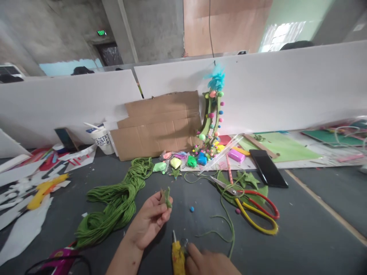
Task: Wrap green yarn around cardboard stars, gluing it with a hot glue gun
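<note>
My left hand is raised over the dark table, its fingertips pinching a small green star-like piece seen nearly edge-on. At the bottom edge, my right hand is slightly blurred and closed at the side of a yellow glue gun, whose metal nozzle points away from me. The hand covers part of the gun. Just ahead lies a small blue pompom. A thick skein of green yarn rests left of my left hand. To the right, scissors with red and yellow handles lie over green felt.
A pompom-covered green crescent with a blue tuft stands by a cardboard sheet. Several clay packets, a phone, a paper cup, another yellow glue gun and a magenta tool lie around.
</note>
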Demonstrator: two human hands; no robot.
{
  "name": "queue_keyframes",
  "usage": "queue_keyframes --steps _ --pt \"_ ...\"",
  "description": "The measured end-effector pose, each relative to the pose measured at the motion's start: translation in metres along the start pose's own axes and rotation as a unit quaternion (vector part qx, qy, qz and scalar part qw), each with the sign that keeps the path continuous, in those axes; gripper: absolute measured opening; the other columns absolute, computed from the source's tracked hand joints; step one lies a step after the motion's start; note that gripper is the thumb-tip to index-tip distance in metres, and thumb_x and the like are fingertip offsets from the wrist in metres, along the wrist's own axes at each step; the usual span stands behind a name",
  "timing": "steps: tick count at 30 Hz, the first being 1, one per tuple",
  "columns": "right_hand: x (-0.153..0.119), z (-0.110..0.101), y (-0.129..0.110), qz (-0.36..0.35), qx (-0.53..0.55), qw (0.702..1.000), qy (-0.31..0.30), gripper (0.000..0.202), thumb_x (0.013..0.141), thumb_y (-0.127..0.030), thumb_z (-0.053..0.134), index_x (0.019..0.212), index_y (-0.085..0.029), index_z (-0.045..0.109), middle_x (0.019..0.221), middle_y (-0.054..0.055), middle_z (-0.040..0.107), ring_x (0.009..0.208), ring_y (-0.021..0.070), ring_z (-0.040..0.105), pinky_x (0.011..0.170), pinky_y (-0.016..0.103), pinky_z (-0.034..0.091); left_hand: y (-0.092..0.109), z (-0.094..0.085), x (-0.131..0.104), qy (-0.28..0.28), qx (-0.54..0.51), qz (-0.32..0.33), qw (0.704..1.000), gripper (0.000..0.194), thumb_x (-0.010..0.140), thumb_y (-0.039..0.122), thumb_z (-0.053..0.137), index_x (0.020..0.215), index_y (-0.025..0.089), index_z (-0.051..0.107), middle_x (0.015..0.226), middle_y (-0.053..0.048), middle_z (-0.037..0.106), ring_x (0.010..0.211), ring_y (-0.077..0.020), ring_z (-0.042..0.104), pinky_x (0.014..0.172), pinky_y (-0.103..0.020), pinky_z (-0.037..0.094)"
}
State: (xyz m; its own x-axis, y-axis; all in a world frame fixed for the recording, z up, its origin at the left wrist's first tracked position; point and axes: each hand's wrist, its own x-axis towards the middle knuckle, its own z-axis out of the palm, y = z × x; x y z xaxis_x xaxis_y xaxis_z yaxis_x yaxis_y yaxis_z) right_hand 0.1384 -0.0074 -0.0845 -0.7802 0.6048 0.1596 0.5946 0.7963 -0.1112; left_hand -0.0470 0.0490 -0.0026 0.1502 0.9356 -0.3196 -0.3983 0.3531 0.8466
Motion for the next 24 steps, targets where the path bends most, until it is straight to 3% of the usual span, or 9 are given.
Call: queue_keyframes --steps 5,7,9,11,14,16,17,20,24 --pt "0.011 -0.023 0.012 0.032 0.003 0.998 -0.047 0.020 0.066 -0.007 0.057 0.083 -0.017 0.060 0.076 0.005 0.067 0.044 0.0174 0.061 0.033 0.031 0.004 -0.003 0.012 -0.009 0.024 0.070 0.029 0.997 0.017 0.070 0.014 0.069 0.083 0.016 0.058 0.055 0.003 0.058 0.046 -0.0059 0.044 0.043 -0.016 0.031" --pt "0.013 -0.040 0.020 0.065 0.078 0.992 -0.077 0.020 0.065 -0.010 0.059 0.083 -0.017 0.061 0.079 0.005 0.068 0.045 0.0165 0.060 0.034 0.029 0.010 -0.005 0.014 -0.006 0.065 0.118 0.055 0.989 0.011 0.073 0.015 0.066 0.081 0.015 0.058 0.054 0.002 0.060 0.046 -0.0064 0.045 0.047 -0.017 0.035" --pt "0.011 -0.058 0.031 0.113 0.231 0.962 -0.090 0.017 0.063 -0.022 0.063 0.080 -0.019 0.060 0.078 0.003 0.067 0.053 0.0165 0.061 0.037 0.024 0.024 -0.005 0.010 -0.002 0.119 0.140 0.084 0.980 0.012 0.073 0.018 0.067 0.081 0.015 0.058 0.055 0.003 0.061 0.046 -0.0066 0.046 0.049 -0.018 0.036" --pt "0.008 -0.071 0.043 0.186 0.417 0.885 -0.085 0.015 0.070 -0.025 0.055 0.085 -0.022 0.059 0.076 0.000 0.066 0.064 0.0165 0.062 0.045 0.021 0.035 -0.002 0.002 0.003 0.161 0.141 0.101 0.972 0.018 0.071 0.021 0.068 0.084 0.015 0.058 0.056 0.003 0.062 0.047 -0.0071 0.048 0.050 -0.018 0.038" --pt "0.002 -0.076 0.054 0.218 0.676 0.703 -0.031 0.031 0.073 -0.032 0.049 0.099 -0.019 0.059 0.090 0.006 0.068 0.078 0.0204 0.064 0.059 0.025 0.046 0.000 -0.007 0.009 0.185 0.139 0.108 0.967 0.025 0.069 0.022 0.069 0.089 0.014 0.057 0.057 0.003 0.062 0.048 -0.0077 0.049 0.050 -0.018 0.039" --pt "0.002 -0.072 0.055 0.241 0.754 0.611 0.030 0.038 0.078 -0.040 0.047 0.104 -0.017 0.060 0.100 0.011 0.067 0.092 0.0246 0.063 0.073 0.032 0.048 -0.002 -0.009 0.010 0.192 0.148 0.112 0.964 0.028 0.068 0.022 0.069 0.091 0.014 0.056 0.057 0.003 0.063 0.048 -0.0081 0.050 0.049 -0.019 0.040" --pt "0.002 -0.071 0.054 0.266 0.764 0.585 0.050 0.039 0.080 -0.043 0.047 0.104 -0.016 0.061 0.102 0.012 0.067 0.095 0.0257 0.062 0.076 0.035 0.047 -0.004 -0.008 0.011 0.194 0.154 0.113 0.962 0.029 0.068 0.022 0.070 0.092 0.013 0.056 0.057 0.003 0.063 0.047 -0.0084 0.051 0.049 -0.019 0.040" --pt "0.007 -0.072 0.048 0.343 0.734 0.581 0.083 0.040 0.081 -0.051 0.053 0.094 -0.016 0.066 0.092 0.012 0.068 0.087 0.0260 0.062 0.075 0.036 0.047 -0.008 -0.003 0.011 0.201 0.173 0.116 0.957 0.031 0.066 0.022 0.071 0.091 0.014 0.055 0.056 0.004 0.063 0.046 -0.0093 0.052 0.046 -0.020 0.041" --pt "0.009 -0.083 0.044 0.323 0.670 0.654 0.136 0.039 0.075 -0.055 0.060 0.081 -0.018 0.069 0.083 0.009 0.067 0.084 0.0264 0.060 0.078 0.036 0.045 -0.011 0.003 0.009 0.208 0.194 0.115 0.952 0.029 0.065 0.021 0.070 0.089 0.015 0.054 0.058 0.005 0.062 0.048 -0.0107 0.056 0.044 -0.020 0.043"
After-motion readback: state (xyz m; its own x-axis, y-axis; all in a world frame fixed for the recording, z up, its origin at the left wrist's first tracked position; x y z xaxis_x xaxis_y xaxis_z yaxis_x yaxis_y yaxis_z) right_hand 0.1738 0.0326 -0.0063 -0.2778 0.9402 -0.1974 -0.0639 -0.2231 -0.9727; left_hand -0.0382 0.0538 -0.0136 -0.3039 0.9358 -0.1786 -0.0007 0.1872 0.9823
